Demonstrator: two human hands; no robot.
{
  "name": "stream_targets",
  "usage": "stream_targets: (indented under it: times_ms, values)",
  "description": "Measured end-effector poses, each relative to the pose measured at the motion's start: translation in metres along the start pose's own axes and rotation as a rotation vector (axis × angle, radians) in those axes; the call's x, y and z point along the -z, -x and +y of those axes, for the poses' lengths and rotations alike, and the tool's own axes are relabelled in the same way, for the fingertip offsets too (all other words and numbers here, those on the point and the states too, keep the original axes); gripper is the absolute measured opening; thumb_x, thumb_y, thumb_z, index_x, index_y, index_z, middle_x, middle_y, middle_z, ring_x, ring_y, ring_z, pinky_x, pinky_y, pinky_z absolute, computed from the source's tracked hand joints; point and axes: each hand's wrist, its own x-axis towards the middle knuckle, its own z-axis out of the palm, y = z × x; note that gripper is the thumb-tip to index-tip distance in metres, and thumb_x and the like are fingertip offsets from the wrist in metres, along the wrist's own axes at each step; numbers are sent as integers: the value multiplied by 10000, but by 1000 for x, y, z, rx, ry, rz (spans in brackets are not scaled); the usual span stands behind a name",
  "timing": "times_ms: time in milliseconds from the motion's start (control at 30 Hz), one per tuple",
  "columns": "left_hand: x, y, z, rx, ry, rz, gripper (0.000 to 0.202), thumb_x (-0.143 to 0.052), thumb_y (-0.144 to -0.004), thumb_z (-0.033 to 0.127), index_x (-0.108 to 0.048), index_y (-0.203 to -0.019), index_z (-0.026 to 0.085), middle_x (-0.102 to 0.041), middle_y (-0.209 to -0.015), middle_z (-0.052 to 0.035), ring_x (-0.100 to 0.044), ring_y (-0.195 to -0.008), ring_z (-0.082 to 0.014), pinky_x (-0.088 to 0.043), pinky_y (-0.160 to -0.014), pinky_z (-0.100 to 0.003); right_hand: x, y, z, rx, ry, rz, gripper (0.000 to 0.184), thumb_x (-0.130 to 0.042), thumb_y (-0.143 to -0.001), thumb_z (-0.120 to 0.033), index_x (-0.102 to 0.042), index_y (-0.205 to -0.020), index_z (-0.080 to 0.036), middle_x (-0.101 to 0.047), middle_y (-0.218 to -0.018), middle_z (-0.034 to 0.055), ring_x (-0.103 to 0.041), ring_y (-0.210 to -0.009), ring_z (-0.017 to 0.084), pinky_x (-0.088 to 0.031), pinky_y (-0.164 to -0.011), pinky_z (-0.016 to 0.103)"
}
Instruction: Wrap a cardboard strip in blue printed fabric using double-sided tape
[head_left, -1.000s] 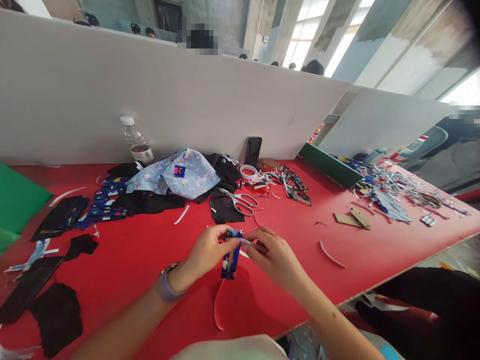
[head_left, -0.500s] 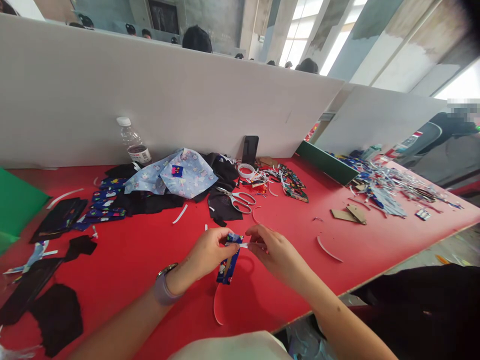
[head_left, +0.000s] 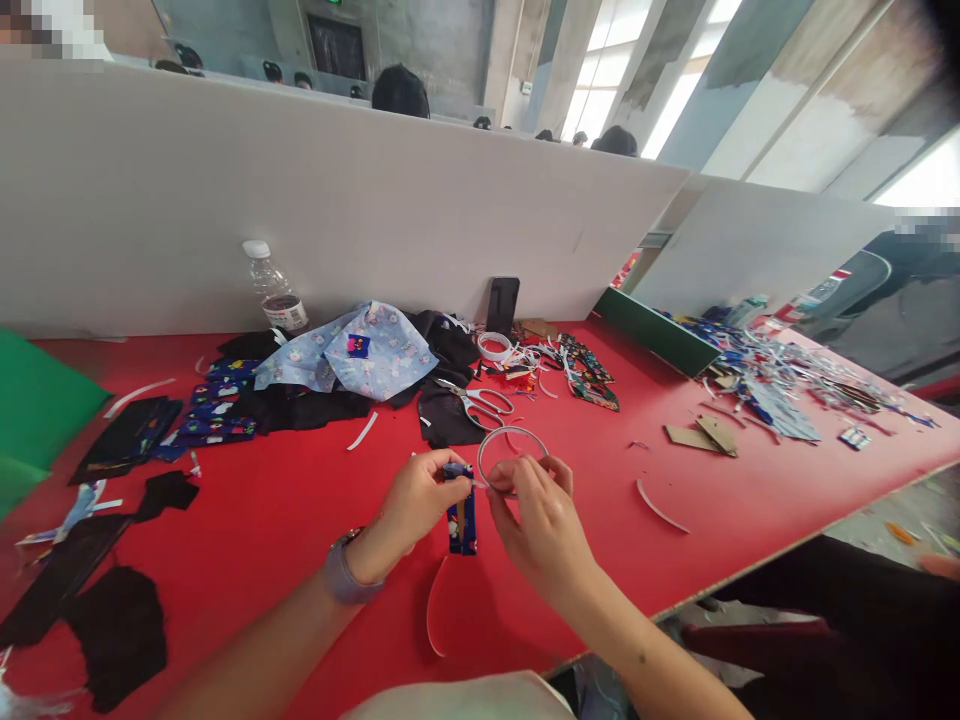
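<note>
My left hand (head_left: 411, 500) pinches the top of a small dark blue printed fabric strip (head_left: 463, 518), which hangs down over the red table (head_left: 300, 500). My right hand (head_left: 541, 520) is closed on a thin whitish strip (head_left: 512, 436) that curls up in a loop above my fingers and runs back to the fabric's top edge. The two hands are almost touching, just in front of the scissors (head_left: 480, 402). A grey watch sits on my left wrist.
Fabric lies heaped behind the hands: light blue printed cloth (head_left: 360, 352), black pieces (head_left: 112, 630), blue strips (head_left: 214, 400). A water bottle (head_left: 274, 288), phone (head_left: 502, 304), tape roll (head_left: 494, 345), cardboard bits (head_left: 701, 436) and a scrap pile (head_left: 780, 380) stand along the white divider. Green sheet at left (head_left: 37, 405).
My right hand has drawn the whitish strip away from the fabric, and it now stands up in a round loop. Left hand keeps its pinch, and the fabric hangs more upright.
</note>
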Motion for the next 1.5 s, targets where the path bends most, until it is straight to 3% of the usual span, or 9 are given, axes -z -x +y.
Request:
stream_targets:
  times_ms: [133,500,700,1133,1267,1367,1433,1500]
  values:
    - [-2,-5,-5,12,179,29,57,-592,-643,173,-607,-690,144,-526,-608,46,-447,-586,-92,-348,-558,-197,-9,3,-2,22,26,57,162,-478,-826,-63,-455,-872,-217,-612,-777,-29,-585,-666,123,-283,-857,352]
    - [-4,-11,-2,43,353,42,68,-618,-610,197,-588,-644,146,-573,-572,38,-511,-542,-91,-396,-539,-199,-22,6,5,1,-7,153,141,-465,-842,-86,-433,-802,-217,-569,-704,-44,-549,-642,117,-292,-866,329]
    - [-7,-14,1,61,416,31,77,-623,-608,208,-579,-619,145,-610,-561,20,-561,-536,-109,-430,-553,-217,-23,5,4,-4,18,172,161,-443,-854,-78,-443,-784,-223,-586,-692,-43,-536,-627,120,-277,-892,345]
    - [-12,-21,-2,37,449,64,72,-649,-613,176,-597,-601,127,-587,-547,33,-513,-518,-87,-392,-515,-197,-25,5,4,5,49,170,186,-428,-860,-60,-439,-769,-222,-577,-692,-36,-527,-648,127,-280,-896,362]
    - [3,-34,-10,76,510,146,89,-652,-621,203,-602,-650,135,-604,-559,27,-547,-522,-99,-425,-531,-210,-15,8,-1,31,36,211,192,-438,-851,-49,-438,-773,-225,-573,-683,-38,-534,-645,126,-280,-889,364]
    - [22,-44,-15,118,585,190,128,-657,-635,249,-604,-685,143,-635,-614,3,-603,-588,-128,-477,-588,-243,-17,12,10,12,35,240,160,-463,-856,-75,-475,-803,-226,-596,-722,-18,-561,-706,140,-270,-914,387]
    - [29,-45,-14,131,624,180,158,-690,-630,259,-616,-711,145,-659,-669,-13,-623,-633,-137,-496,-627,-257,-28,12,26,-42,-6,173,146,-455,-869,-113,-516,-793,-222,-617,-747,0,-565,-728,153,-286,-898,382]
    - [30,-43,-13,137,652,153,183,-725,-621,259,-632,-734,148,-677,-721,-27,-631,-665,-142,-507,-662,-268,-41,11,45,-59,-94,5,173,-451,-877,-169,-557,-749,-221,-620,-721,10,-558,-716,162,-327,-853,357]
